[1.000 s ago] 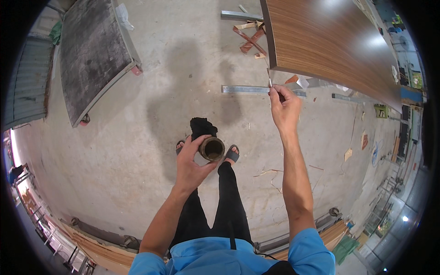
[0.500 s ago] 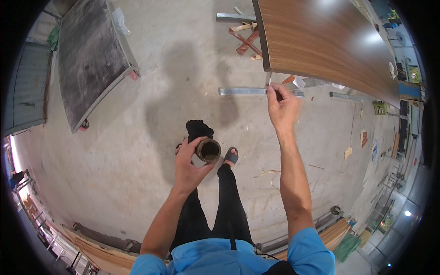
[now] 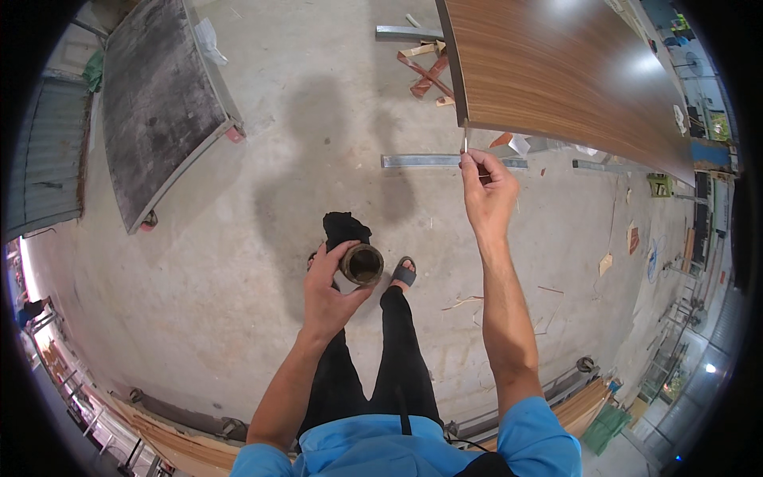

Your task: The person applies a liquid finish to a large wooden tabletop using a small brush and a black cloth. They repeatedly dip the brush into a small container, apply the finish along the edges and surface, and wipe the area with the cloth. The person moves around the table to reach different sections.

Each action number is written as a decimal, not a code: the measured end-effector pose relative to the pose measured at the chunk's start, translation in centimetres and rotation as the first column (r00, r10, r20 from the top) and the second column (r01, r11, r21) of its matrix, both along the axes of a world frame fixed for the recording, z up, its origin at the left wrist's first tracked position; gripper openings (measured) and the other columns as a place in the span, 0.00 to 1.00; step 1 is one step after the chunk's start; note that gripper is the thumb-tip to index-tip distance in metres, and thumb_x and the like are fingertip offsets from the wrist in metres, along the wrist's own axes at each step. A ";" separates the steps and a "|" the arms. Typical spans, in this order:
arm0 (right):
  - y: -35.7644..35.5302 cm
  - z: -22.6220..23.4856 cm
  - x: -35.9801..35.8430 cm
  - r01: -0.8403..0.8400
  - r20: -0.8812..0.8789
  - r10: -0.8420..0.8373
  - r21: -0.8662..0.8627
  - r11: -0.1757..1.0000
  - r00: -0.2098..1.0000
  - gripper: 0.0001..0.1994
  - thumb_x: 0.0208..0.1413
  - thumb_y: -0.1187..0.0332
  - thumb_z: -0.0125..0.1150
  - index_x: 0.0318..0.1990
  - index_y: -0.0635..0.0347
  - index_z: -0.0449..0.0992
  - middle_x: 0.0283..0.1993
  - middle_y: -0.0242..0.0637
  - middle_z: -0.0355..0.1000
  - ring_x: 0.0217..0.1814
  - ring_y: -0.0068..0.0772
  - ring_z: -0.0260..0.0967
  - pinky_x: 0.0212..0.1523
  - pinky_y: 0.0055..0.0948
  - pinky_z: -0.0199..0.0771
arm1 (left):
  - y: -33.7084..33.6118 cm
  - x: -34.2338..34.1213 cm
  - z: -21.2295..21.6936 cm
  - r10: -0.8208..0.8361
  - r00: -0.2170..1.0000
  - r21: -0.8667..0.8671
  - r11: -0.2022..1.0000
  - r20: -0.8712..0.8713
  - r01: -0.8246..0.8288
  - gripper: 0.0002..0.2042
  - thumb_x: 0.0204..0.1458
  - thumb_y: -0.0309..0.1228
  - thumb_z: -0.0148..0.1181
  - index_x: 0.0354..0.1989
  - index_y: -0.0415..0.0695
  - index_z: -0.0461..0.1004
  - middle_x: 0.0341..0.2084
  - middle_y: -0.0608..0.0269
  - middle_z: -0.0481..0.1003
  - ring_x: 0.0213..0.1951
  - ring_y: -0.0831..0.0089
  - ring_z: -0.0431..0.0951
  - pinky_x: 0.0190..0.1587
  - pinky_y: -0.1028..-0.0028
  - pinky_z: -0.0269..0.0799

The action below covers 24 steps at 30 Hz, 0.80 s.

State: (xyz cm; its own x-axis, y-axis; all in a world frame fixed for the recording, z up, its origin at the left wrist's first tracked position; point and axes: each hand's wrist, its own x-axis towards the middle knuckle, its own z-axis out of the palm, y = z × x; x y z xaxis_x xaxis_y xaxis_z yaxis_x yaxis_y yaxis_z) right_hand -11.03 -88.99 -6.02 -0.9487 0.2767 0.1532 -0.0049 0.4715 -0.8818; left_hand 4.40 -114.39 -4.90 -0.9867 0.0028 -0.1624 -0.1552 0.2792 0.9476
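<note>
A thin brush points at the near corner of a brown wooden panel, pinched in the thumb and fingers of the right hand; touching or not, one cannot tell. The left hand curls around a mouth-up cup, black cloth just beside it.

We have open air between our left hand and right hand, and more toward the cart, well apart on our left. Ahead of our right hand, the panel bars our way, its corner near our stick; the cup fills our left grip.
</note>
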 end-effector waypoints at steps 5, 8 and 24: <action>0.2 -0.8 -0.2 -0.025 0.046 0.018 0.167 0.986 0.999 0.07 0.62 0.73 0.67 0.42 0.68 0.84 0.33 0.41 0.81 0.30 0.27 0.75 0.34 0.27 0.74 | -1.4 -0.1 0.9 0.074 0.995 0.058 0.995 0.065 -0.077 0.32 0.43 0.18 0.78 0.60 0.36 0.74 0.52 0.59 0.74 0.55 0.70 0.80 0.61 0.72 0.75; 0.2 -1.3 -0.3 0.012 -0.023 -0.008 0.178 0.984 1.000 0.06 0.61 0.73 0.67 0.40 0.68 0.84 0.33 0.46 0.80 0.29 0.32 0.76 0.34 0.32 0.75 | -3.1 -0.1 0.9 0.154 0.986 0.125 0.979 0.065 -0.161 0.32 0.42 0.20 0.79 0.59 0.39 0.76 0.49 0.58 0.78 0.48 0.70 0.82 0.55 0.71 0.79; -3.5 -10.3 17.1 0.480 0.340 -0.435 -0.056 0.876 0.834 0.04 0.59 0.74 0.69 0.39 0.66 0.84 0.30 0.36 0.80 0.32 0.23 0.74 0.36 0.27 0.74 | -10.9 -9.9 2.6 -0.191 0.981 0.040 0.980 -0.042 0.193 0.32 0.44 0.19 0.79 0.61 0.34 0.73 0.51 0.58 0.73 0.55 0.67 0.80 0.60 0.69 0.77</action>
